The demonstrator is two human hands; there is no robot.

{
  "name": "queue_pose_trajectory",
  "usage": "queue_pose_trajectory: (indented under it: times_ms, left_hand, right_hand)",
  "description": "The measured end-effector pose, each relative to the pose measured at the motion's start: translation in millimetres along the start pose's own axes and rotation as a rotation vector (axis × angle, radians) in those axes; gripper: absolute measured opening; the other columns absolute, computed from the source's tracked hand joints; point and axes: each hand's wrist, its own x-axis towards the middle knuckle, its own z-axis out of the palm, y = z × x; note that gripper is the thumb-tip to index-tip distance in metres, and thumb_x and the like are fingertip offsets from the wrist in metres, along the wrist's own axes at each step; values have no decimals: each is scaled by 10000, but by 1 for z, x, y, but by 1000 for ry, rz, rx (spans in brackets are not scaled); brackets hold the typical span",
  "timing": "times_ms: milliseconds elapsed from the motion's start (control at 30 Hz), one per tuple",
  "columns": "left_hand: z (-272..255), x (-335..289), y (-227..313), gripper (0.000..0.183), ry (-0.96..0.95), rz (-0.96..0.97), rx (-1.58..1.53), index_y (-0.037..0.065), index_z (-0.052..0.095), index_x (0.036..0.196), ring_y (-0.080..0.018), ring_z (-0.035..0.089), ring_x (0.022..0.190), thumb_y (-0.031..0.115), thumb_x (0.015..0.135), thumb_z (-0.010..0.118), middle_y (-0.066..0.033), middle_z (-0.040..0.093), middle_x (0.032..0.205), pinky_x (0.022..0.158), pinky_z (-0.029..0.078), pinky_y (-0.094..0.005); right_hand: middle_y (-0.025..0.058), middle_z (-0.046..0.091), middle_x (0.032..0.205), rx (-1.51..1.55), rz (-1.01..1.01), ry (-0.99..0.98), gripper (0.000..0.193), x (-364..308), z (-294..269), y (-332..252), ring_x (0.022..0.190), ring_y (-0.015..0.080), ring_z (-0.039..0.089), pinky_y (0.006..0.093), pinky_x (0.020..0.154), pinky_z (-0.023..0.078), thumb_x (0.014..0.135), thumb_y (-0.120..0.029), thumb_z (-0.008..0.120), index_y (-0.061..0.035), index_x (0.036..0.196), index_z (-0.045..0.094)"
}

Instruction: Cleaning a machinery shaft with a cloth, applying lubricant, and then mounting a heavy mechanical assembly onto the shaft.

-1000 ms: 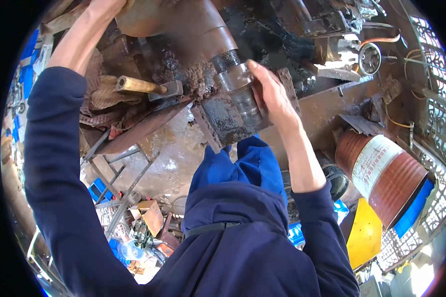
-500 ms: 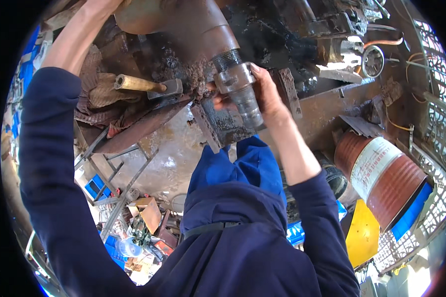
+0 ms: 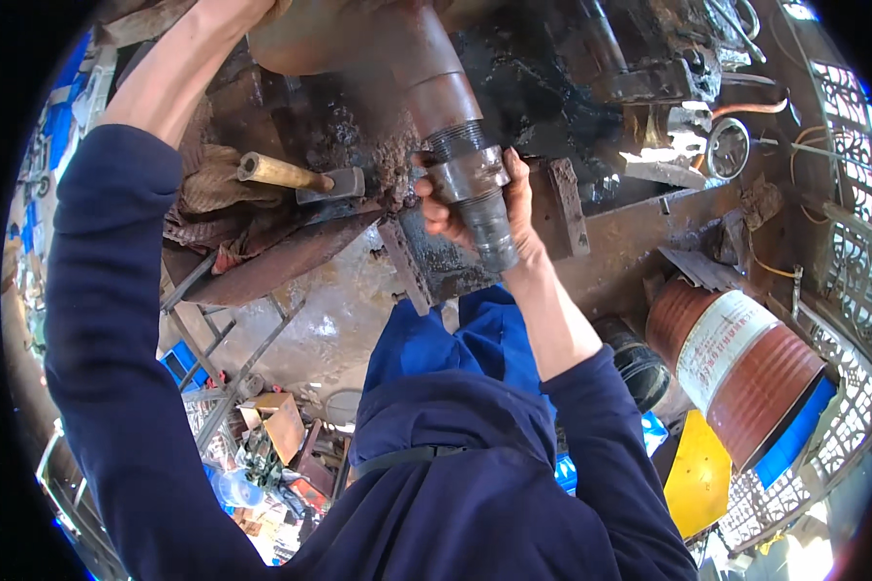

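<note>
My right hand [image 3: 518,208] is closed round a greasy metal pipe fitting [image 3: 470,176], thumb on its right side and fingertips showing on its left. The fitting sits on the threaded end of a thick brown pipe [image 3: 443,97]. A narrower ribbed metal end [image 3: 491,232] points down toward me from it. My left arm reaches up along the left side. Only a sliver of my left hand [image 3: 273,10] shows at the top edge, beside a large rounded brown metal body [image 3: 300,44]; its fingers are hidden.
A hammer with a wooden handle [image 3: 286,172] lies left of the pipe, next to dirty brown rags [image 3: 218,189]. Rusty steel plates [image 3: 405,263] stand below the fitting. At right are a handwheel [image 3: 728,147], a red-brown drum [image 3: 736,368] and a yellow panel [image 3: 698,474]. Boxes and scrap clutter the lower left.
The fingers of my right hand have come round into sight on the fitting's left side, and its thumb sits a little lower. The whole view has shifted slightly.
</note>
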Motion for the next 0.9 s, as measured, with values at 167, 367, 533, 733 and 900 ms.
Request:
queue_pose_trajectory:
  times_ms: [167,367,533,733,900]
  left_hand:
    - [-3,-12,0,491,-55,-64,-36,-1,709,1051,-246,695,924,422,812,781,-159,735,1024,811,533,-348]
    - [3,-13,-6,455,-3,4,-83,3,713,1019,-248,704,900,403,811,775,-160,739,970,788,539,-347]
    - [-1,0,-8,422,-14,128,-21,8,716,976,-269,710,848,391,809,772,-177,728,922,749,548,-357]
    - [-13,-5,-7,467,39,17,200,67,704,1065,-390,690,967,470,829,731,-213,718,1038,828,552,-428]
    - [-5,-5,-15,532,-35,-62,138,118,692,1106,-381,686,995,572,829,713,-186,723,1029,852,548,-460]
  right_hand:
    - [228,687,1153,-1380,-201,586,774,-26,69,-12,984,331,708,417,866,557,849,-432,713,89,1368,471]
    - [183,685,963,-1266,-168,494,848,-12,50,-12,836,291,697,427,775,553,731,-507,780,100,1268,531]
    - [219,627,1154,184,38,-167,1050,13,-6,15,690,254,572,379,698,475,743,-791,629,62,1339,490]
    - [205,690,1154,-1453,-267,531,769,-12,68,-12,1057,314,678,405,932,511,830,-482,733,55,1336,516]
    - [162,693,998,-1362,-129,550,781,-11,65,-15,948,272,679,408,813,518,782,-562,729,43,1245,553]
